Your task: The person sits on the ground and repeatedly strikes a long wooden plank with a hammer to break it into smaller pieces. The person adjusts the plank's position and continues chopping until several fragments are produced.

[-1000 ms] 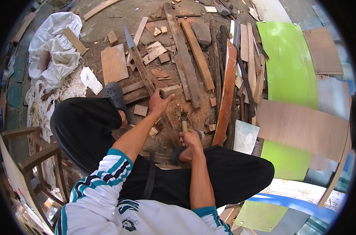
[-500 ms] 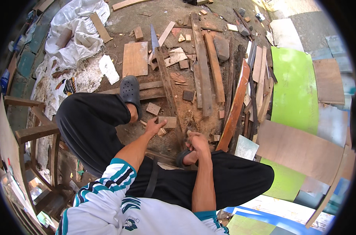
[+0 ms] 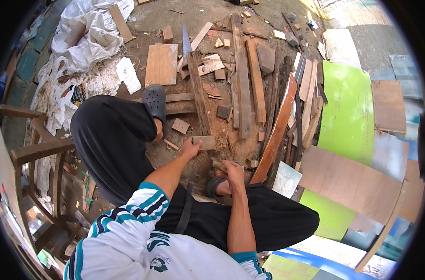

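Note:
In front of me my left hand (image 3: 190, 149) grips a small rectangular wooden block (image 3: 206, 143) by its left end, just above the dirt floor. My right hand (image 3: 234, 171) is closed around a short brown wooden piece (image 3: 219, 166) that looks like a handle. Whatever lies at its other end cannot be made out. The right hand is over my right shoe (image 3: 213, 187), lower and to the right of the block. Beyond the block, a long narrow plank (image 3: 199, 100) runs away from me. A square wooden offcut (image 3: 180, 125) lies left of it.
A handsaw (image 3: 187, 39) lies beyond the plank, beside a square board (image 3: 161, 64). Long timber strips (image 3: 242, 84) and a reddish-brown board (image 3: 276, 133) lie to the right. Further right are green sheets (image 3: 347, 109). A wooden frame (image 3: 42, 151) stands at the left.
The block in my left hand has moved slightly right and up in the picture, off the narrow plank's side. My right hand has turned, and the wooden piece in it now points left.

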A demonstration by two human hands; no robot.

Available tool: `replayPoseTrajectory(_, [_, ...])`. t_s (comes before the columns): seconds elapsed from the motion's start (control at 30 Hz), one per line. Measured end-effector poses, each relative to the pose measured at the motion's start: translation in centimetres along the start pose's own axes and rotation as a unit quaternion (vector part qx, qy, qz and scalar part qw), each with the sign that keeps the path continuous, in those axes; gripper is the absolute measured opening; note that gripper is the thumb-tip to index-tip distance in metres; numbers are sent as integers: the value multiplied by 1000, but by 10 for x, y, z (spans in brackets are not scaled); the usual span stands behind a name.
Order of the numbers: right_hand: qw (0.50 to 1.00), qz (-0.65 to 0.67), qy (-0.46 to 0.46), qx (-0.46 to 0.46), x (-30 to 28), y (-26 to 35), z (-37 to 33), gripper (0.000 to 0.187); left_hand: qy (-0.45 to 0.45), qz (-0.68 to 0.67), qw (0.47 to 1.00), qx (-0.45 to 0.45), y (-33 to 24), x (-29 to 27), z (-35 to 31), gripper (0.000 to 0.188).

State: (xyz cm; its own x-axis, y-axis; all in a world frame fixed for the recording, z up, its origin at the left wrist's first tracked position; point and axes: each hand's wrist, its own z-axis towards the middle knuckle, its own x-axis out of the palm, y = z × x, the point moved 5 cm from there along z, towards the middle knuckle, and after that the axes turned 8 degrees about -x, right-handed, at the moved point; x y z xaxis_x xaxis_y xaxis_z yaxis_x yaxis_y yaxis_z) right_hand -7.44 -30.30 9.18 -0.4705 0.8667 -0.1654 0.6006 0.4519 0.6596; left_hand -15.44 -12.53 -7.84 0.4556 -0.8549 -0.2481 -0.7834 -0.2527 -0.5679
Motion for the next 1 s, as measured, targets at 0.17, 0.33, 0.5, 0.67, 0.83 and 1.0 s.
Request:
replayPoseTrajectory(0.17, [997,64,19,-30,-5,-15,6,41,-21,29,999,-14,-4,-2,-6,72])
replayPoseTrajectory(0.33, [986,44,25,-159,-6,-28,5,45,-20,-3,1000,6,2,5,-1,77])
replayPoseTrajectory(0.5, [967,-121,-72,-211,-13,-22,14,41,-15,3,1000,-27,7,14,4,82])
replayPoseTrajectory(0.67, [929,-157,-83,-324,-15,1,39,39,11,21,999,-43,-9,16,-4,83])
replayPoseTrajectory(0.83, [959,33,-12,-280,26,69,50,42,23,37,998,-33,-6,16,-16,80])
replayPoseTrajectory(1.0, [969,-157,-16,-190,77,118,91,43,24,-25,998,-52,-7,21,-30,83])
